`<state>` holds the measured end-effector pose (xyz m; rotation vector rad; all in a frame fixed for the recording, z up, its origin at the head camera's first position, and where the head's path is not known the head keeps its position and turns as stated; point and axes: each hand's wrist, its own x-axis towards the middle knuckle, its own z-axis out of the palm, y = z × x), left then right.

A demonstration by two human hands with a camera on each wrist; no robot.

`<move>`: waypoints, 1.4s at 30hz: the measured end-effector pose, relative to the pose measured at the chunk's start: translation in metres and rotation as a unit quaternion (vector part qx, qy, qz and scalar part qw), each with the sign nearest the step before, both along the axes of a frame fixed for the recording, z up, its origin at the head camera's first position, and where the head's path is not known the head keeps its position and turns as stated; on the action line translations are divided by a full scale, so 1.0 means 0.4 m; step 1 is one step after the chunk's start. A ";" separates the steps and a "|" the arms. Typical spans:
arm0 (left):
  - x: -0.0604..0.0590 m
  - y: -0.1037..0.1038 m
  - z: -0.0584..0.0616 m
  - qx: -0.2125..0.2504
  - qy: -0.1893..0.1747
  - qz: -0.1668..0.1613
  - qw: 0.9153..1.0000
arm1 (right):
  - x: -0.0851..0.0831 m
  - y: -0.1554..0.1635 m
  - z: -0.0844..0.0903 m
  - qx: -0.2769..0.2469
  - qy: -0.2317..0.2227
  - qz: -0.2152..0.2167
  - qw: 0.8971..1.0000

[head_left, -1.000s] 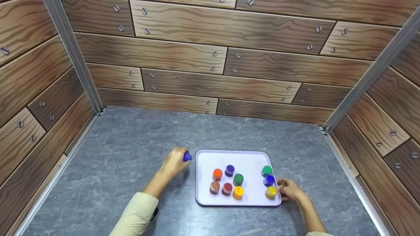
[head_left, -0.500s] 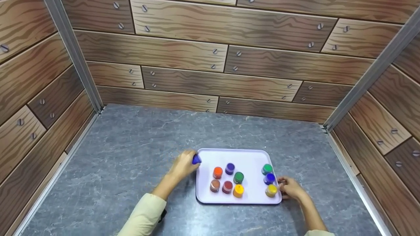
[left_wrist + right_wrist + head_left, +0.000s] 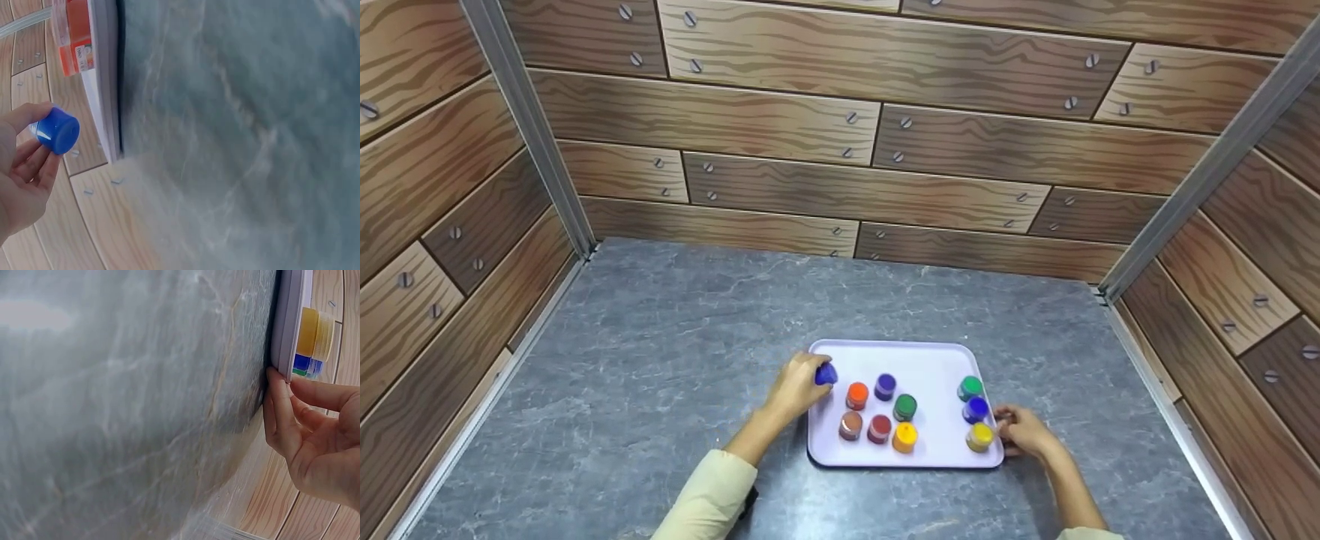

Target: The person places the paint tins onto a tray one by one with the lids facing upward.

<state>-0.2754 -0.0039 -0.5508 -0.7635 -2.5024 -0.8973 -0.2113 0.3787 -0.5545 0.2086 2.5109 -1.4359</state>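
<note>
In the head view my left hand point(image 3: 801, 388) pinches a small blue paint jar point(image 3: 826, 373) over the left end of a pale lilac tray point(image 3: 941, 358). The left wrist view shows that jar point(image 3: 58, 130) between thumb and fingers, clear of the tray's side wall. At the opposite end, my right hand point(image 3: 1024, 433) holds the tray's right rim. Its thumb lies on the rim and its fingers are against the outside, as the right wrist view shows the hand point(image 3: 315, 433). Beside it stand yellow point(image 3: 980, 437), blue point(image 3: 976, 409) and green point(image 3: 970, 388) jars in a column.
More jars stand left of the tray's middle: orange point(image 3: 856, 395), purple point(image 3: 885, 386), dark green point(image 3: 905, 407), brown point(image 3: 850, 425), dark red point(image 3: 879, 429) and orange-yellow point(image 3: 905, 437). The tray lies on a grey marbled table point(image 3: 675, 322), with wood-patterned walls point(image 3: 780, 135) around it.
My left hand has carried the blue paint jar rightward, from beside the tray to over its left end. The right hand has stayed at the tray's right rim.
</note>
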 end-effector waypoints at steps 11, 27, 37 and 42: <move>0.008 0.011 -0.039 0.013 -0.030 -0.012 0.999 | -0.003 -0.002 -0.003 0.005 -0.005 -0.010 1.000; 0.015 0.020 -0.056 0.004 -0.061 -0.030 0.998 | -0.004 -0.001 -0.006 0.007 0.002 -0.004 1.000; 0.013 0.016 -0.051 -0.004 -0.070 -0.043 0.997 | 0.002 0.002 -0.004 0.009 0.011 0.006 1.000; 0.004 -0.013 -0.019 -0.019 -0.092 -0.055 0.994 | 0.001 -0.003 0.000 0.005 -0.006 -0.019 1.000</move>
